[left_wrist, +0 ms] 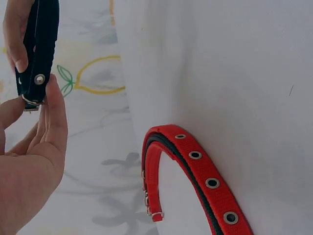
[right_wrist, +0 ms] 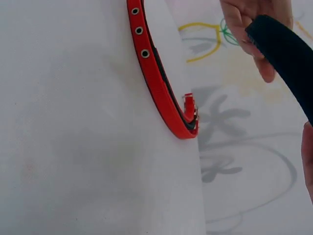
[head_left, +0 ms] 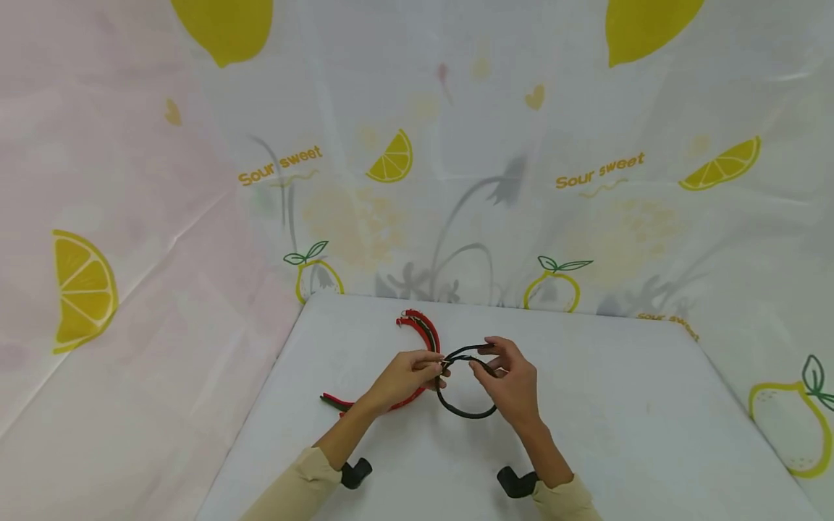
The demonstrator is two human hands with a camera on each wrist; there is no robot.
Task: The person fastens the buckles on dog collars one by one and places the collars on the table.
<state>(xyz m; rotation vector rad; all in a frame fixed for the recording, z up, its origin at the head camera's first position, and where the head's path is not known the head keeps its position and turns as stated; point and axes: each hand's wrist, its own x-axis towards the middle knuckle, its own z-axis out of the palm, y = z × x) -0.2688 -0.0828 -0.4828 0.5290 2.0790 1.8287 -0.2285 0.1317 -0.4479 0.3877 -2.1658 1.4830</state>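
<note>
A dark pet collar point(head_left: 465, 415) is bent into a loop above the table, between both hands. My left hand point(head_left: 410, 373) pinches it on the left, near the metal buckle point(left_wrist: 31, 109) and an eyelet point(left_wrist: 39, 79) in the left wrist view. On the other side, my right hand point(head_left: 515, 380) holds the strap between thumb and fingers. The right wrist view shows a broad stretch of the dark strap point(right_wrist: 286, 61) close up. Red collars point(head_left: 430, 329) with a dark one between them lie curved on the table, behind and under the left hand; metal eyelets line the red strap point(left_wrist: 222, 198).
The white table point(head_left: 612, 412) extends to both sides of the hands. Behind it hangs a pale curtain point(head_left: 443, 217) printed with lemons. Black angled pieces point(head_left: 517, 483) sit near both wrists.
</note>
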